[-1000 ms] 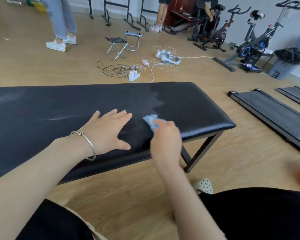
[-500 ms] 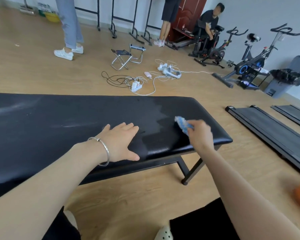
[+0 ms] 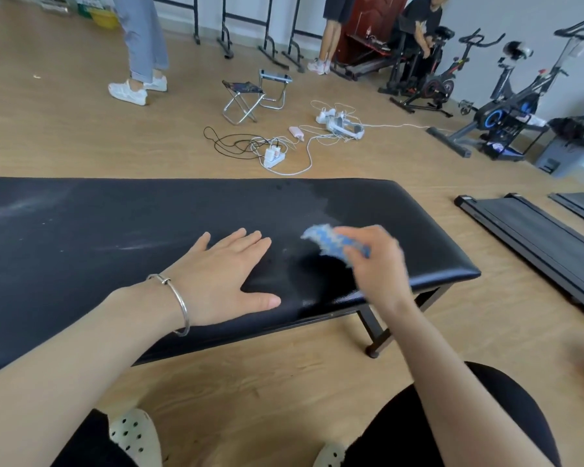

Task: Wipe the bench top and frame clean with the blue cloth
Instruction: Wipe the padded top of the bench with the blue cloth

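Observation:
A long black padded bench top runs across the view, with a wet sheen near its right end. Its black metal frame leg shows under the right end. My right hand grips the blue cloth and holds it against the pad near the right end; the hand is blurred by motion. My left hand, a silver bangle on its wrist, lies flat on the pad with straight fingers, just left of the cloth.
Behind the bench lie power strips and cables and two folding stools. Exercise bikes stand at the back right, a flat treadmill at the right. People stand and sit at the back.
My right hand swept the cloth out towards the bench's right end and has come back left, closer to my left hand. The left hand has stayed flat on the pad.

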